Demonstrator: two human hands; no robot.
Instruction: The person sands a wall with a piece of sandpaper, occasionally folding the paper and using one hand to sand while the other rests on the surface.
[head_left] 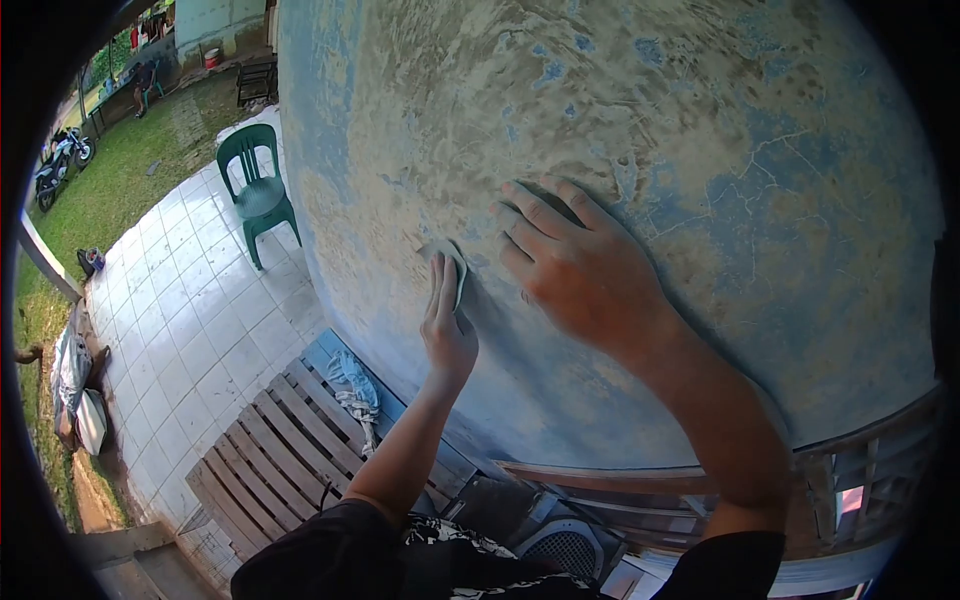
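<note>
In front of me is a wall [620, 400] with worn, patchy blue paint, grey-beige smears, bare blue spots and thin cracks at the right. Under the fingers of my left hand [447, 325] lies a folded, pale piece of sandpaper [438, 246], pressed flat against the wall. The sheet's grit side is hidden. My right hand [580, 265] rests palm-down on the wall, higher and to the right, with its fingers apart and nothing in them.
Below the wall stand a slatted wooden bench [270, 460] with a blue cloth [352, 382] and a dark speaker-like grille [562, 550]. A green plastic chair [260, 195] is on the white tiles [190, 300]. Beyond are sacks [75, 370], a motorcycle [62, 160] and a seated person [143, 88].
</note>
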